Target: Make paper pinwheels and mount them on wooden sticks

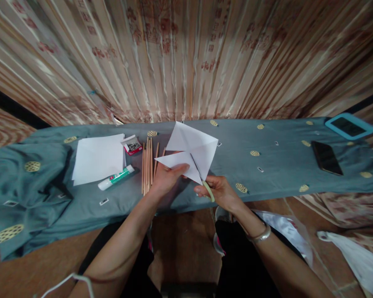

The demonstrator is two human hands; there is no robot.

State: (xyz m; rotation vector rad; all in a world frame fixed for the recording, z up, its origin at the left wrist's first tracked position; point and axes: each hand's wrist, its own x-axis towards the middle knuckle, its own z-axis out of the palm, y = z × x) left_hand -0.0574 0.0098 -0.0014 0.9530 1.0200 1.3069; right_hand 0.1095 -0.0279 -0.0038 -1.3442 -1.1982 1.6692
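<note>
My left hand (pixel 169 178) pinches a sheet of white paper (pixel 202 142), thumb on top, above the cloth-covered surface. The paper is partly cut, with a slit running in from its edge. My right hand (pixel 219 190) is closed round the pale yellow-green handle of a pair of scissors (pixel 209 190). The dark blades lie in the slit, pointing up and left, with paper on both sides. Just left of my left hand lie several thin wooden sticks (pixel 147 163), some of them partly covered by the hand and paper.
On the left are a stack of white paper (pixel 98 159), a glue stick (pixel 116 178) and an open small box of metal pieces (pixel 132 145). A black phone (pixel 326 158) and a blue-framed tablet (pixel 349 126) lie right. A patterned curtain (pixel 186 62) hangs behind the grey-green cloth (pixel 279 174).
</note>
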